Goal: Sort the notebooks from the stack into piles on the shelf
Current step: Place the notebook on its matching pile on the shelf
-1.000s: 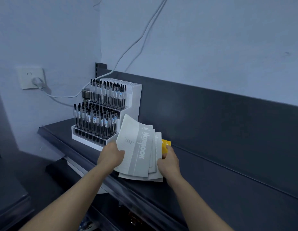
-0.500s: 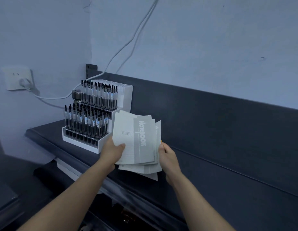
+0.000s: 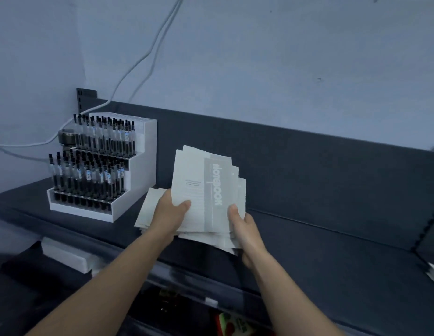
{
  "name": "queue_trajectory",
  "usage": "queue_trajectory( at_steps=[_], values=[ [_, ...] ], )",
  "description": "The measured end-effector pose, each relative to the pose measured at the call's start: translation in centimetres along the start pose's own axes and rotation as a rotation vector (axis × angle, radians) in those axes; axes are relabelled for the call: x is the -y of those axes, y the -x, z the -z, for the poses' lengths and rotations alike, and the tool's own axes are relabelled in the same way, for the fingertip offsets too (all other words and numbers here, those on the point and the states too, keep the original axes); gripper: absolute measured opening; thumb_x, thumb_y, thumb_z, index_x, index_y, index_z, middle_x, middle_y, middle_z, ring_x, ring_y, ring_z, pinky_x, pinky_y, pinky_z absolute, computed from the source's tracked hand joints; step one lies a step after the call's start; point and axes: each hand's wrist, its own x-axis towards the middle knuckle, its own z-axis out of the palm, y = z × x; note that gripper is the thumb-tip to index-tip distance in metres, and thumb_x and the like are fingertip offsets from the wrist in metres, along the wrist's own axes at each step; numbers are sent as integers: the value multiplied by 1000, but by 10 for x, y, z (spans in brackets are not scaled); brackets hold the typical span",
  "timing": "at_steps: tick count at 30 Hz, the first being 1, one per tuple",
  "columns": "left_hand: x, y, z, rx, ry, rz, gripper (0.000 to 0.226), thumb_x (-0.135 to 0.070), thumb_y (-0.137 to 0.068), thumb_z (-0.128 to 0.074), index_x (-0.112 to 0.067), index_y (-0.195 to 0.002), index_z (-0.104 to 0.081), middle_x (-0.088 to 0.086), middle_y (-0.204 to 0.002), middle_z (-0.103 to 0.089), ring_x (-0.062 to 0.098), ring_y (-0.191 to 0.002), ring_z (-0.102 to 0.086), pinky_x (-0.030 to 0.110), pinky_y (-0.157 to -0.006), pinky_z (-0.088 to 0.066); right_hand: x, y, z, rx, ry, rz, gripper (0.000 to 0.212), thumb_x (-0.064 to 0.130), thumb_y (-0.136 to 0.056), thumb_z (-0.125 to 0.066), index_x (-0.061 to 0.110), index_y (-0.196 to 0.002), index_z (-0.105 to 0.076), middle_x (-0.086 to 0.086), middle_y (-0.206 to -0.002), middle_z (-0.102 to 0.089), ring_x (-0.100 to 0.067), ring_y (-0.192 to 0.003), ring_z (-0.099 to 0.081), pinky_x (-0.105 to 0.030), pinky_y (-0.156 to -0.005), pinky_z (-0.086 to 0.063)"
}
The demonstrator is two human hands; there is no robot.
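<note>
I hold a fanned bundle of thin grey-white notebooks [image 3: 206,187] upright above the dark shelf [image 3: 320,241]; the front cover reads "Notebook" sideways. My left hand [image 3: 168,214] grips the bundle's lower left edge with the thumb on the front cover. At the lower right edge my right hand [image 3: 241,221] clasps it, thumb on the cover too. A low pile of similar notebooks [image 3: 150,209] lies flat on the shelf behind my left hand, partly hidden by it.
A white tiered display rack [image 3: 102,170] full of black pens stands on the shelf to the left, close to the flat pile. White cables [image 3: 143,57] run down the wall behind it. Below the shelf's front edge a lower shelf holds a white box [image 3: 65,255] and red packaging [image 3: 233,323].
The bundle has shifted right, away from the pen rack, and stands more upright. A flat pile now shows on the shelf behind my left hand. The yellow item seen earlier is out of sight.
</note>
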Motion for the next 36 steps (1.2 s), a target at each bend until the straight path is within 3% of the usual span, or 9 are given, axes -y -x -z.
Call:
queue_trajectory(
  at_steps=[3,5,9,14,22,27,30,36],
  values=[
    [0,12,-16,103,-25,-18,31,-7,-94,-54,-13,-125,-54,0,-115,-61,20,-107,-57,31,-90,-44,0,14,15,-120,53,59,23,30,-94,-52,16,-112,-53,4,-103,-64,-12,-88,-61,-27,-69,-51],
    [1,22,-28,172,-37,-28,33,-6,-95,-53,-14,-127,-53,-1,-116,-61,19,-107,-57,30,-91,-44,-1,22,28,-170,65,119,11,17,-95,-47,17,-103,-55,2,-97,-63,-10,-78,-58,-22,-61,-45],
    [-1,39,-54,241,-36,-53,34,-6,-94,-55,-14,-127,-53,-2,-117,-61,19,-109,-58,31,-89,-46,-2,41,58,-258,126,211,24,3,-97,-39,21,-103,-54,13,-92,-60,1,-78,-55,-7,-51,-43],
    [-12,69,-93,301,-72,-109,37,-5,-94,-54,-13,-130,-51,-4,-118,-59,15,-105,-55,29,-88,-44,-3,64,101,-338,143,253,35,3,-98,-38,24,-122,-51,25,-95,-54,5,-86,-54,0,-55,-41],
    [-28,142,-172,393,-58,-153,35,-9,-95,-54,-18,-129,-52,-10,-115,-59,11,-105,-56,25,-85,-43,-9,114,198,-417,283,277,36,15,-95,-45,31,-127,-49,27,-98,-59,-3,-93,-59,-25,-84,-45],
    [-39,195,-228,425,-74,-174,37,-11,-95,-55,-19,-130,-51,-11,-114,-58,9,-104,-54,25,-86,-41,-12,151,266,-496,418,286,36,18,-98,-41,27,-133,-43,9,-109,-61,-15,-91,-57,-28,-76,-42],
    [-44,226,-260,451,-70,-188,37,-10,-94,-56,-17,-130,-52,-10,-117,-59,9,-104,-55,25,-85,-41,-14,172,304,-546,504,269,39,19,-100,-40,24,-138,-38,9,-107,-56,-20,-99,-58,-29,-79,-42],
    [-51,282,-323,514,-75,-191,36,-15,-94,-57,-19,-129,-51,-11,-114,-58,10,-104,-54,25,-87,-41,-23,207,378,-633,561,277,21,14,-96,-39,21,-115,-46,4,-94,-60,-22,-85,-57,-37,-73,-47]
  ],
)
